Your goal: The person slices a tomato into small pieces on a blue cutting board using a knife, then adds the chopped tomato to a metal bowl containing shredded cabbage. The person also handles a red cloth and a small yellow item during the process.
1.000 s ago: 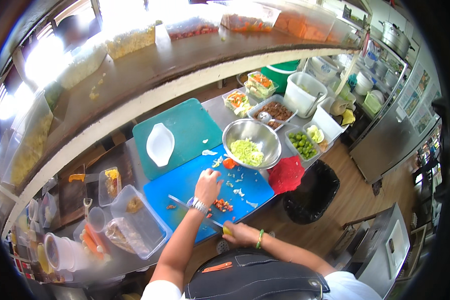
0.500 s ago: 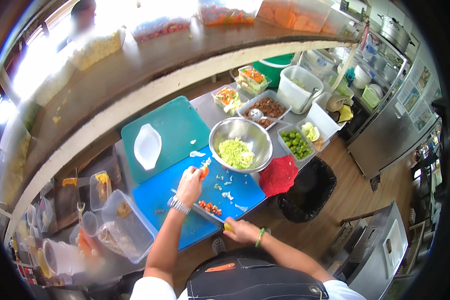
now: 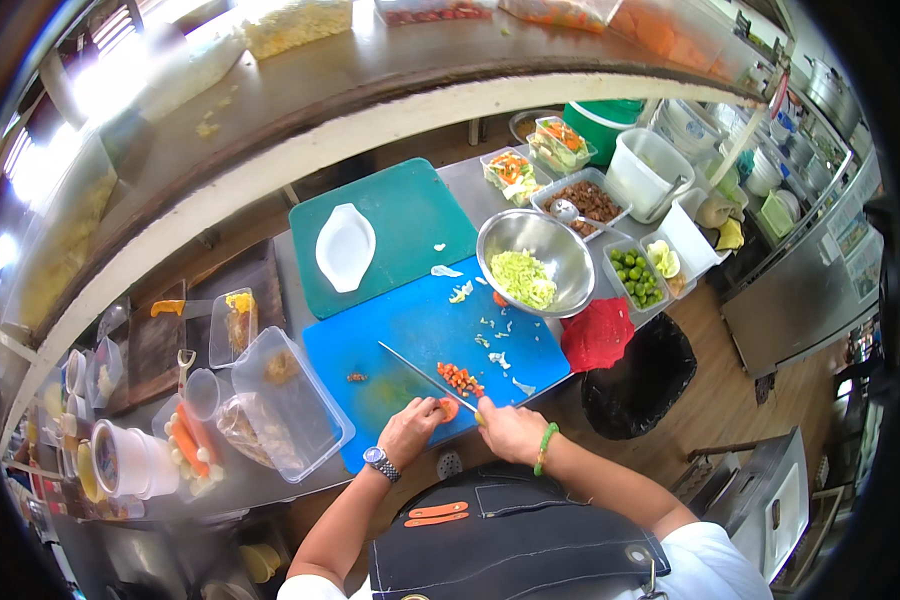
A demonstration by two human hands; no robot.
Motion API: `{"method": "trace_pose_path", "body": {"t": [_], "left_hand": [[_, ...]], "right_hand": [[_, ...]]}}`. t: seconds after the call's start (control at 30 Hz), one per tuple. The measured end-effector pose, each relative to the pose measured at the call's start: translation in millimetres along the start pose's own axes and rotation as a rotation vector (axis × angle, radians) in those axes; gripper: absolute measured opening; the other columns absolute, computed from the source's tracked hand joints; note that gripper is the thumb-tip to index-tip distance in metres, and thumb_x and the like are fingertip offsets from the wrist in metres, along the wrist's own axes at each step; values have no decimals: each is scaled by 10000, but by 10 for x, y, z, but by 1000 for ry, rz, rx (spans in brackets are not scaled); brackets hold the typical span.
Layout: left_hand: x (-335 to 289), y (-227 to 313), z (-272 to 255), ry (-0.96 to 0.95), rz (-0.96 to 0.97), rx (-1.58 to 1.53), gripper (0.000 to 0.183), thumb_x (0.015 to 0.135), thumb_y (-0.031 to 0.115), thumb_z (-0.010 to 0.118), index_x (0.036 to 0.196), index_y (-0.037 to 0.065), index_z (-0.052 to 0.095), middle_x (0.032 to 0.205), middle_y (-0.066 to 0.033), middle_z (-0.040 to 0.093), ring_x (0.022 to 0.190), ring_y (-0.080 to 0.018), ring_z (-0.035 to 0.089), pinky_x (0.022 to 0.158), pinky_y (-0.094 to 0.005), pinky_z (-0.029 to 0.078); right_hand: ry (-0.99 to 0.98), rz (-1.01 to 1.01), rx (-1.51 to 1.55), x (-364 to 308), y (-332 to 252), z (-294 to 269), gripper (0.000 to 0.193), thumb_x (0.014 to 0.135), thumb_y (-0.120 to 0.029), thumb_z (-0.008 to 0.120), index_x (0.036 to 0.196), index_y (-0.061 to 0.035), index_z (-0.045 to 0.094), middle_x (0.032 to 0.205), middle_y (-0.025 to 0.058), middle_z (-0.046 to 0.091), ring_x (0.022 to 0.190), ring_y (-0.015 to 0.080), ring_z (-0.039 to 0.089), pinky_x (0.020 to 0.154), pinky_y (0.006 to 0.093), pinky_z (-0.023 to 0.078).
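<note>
My left hand (image 3: 413, 432) is closed on a piece of tomato (image 3: 449, 409) at the near edge of the blue cutting board (image 3: 530, 352). My right hand (image 3: 515, 432) grips a knife (image 3: 420, 372) by its yellow handle. The blade slants up and left across the board, close beside the tomato. Diced red pieces (image 3: 461, 379) lie in a small heap just beyond the blade. Pale green scraps (image 3: 498, 358) are scattered to their right. A steel bowl (image 3: 572, 238) of chopped pale green vegetable (image 3: 523, 279) stands at the far right corner of the board.
A green cutting board (image 3: 420, 200) bears a white oval dish (image 3: 346, 247). Right of the bowl are a tub of green limes (image 3: 636, 278), a red cloth (image 3: 598, 335) and a black-lined bin (image 3: 638, 385). A clear plastic tub (image 3: 315, 405) sits left; a shelf (image 3: 370, 115) spans above.
My left hand has drawn back from beside the bowl to the board's near edge. My right hand has brought the knife up beside the tomato. The view has shifted too.
</note>
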State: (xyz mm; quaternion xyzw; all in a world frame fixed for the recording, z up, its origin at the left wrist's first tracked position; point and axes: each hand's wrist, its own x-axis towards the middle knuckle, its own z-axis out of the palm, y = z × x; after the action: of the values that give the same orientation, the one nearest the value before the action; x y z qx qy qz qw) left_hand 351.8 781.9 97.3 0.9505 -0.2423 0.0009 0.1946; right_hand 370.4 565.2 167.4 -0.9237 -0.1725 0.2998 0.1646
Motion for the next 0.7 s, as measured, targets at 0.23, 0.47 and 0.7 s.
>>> {"method": "trace_pose_path", "body": {"t": [0.23, 0.47, 0.7], "left_hand": [[-11, -9, -78, 37, 137, 58, 200, 851, 96, 582, 1038, 88, 650, 987, -17, 602, 946, -187, 603, 762, -314, 570], [5, -90, -39, 90, 156, 76, 208, 834, 95, 592, 1037, 93, 639, 1012, -26, 616, 949, -202, 605, 761, -316, 572], [-43, -156, 19, 113, 186, 2, 221, 811, 61, 593, 1028, 82, 627, 1050, -38, 626, 975, -222, 613, 763, -334, 579]], "right_hand": [[70, -54, 54, 528, -186, 226, 223, 966, -208, 476, 1112, -44, 439, 912, 287, 680, 879, 464, 673, 742, 558, 536], [-32, 5, -9, 144, -64, 115, 271, 960, -234, 490, 1132, -38, 417, 932, 277, 686, 888, 470, 669, 768, 576, 524], [99, -123, 83, 584, -173, 210, 304, 967, -247, 525, 1151, -33, 412, 899, 273, 680, 853, 487, 655, 729, 587, 515]]}}
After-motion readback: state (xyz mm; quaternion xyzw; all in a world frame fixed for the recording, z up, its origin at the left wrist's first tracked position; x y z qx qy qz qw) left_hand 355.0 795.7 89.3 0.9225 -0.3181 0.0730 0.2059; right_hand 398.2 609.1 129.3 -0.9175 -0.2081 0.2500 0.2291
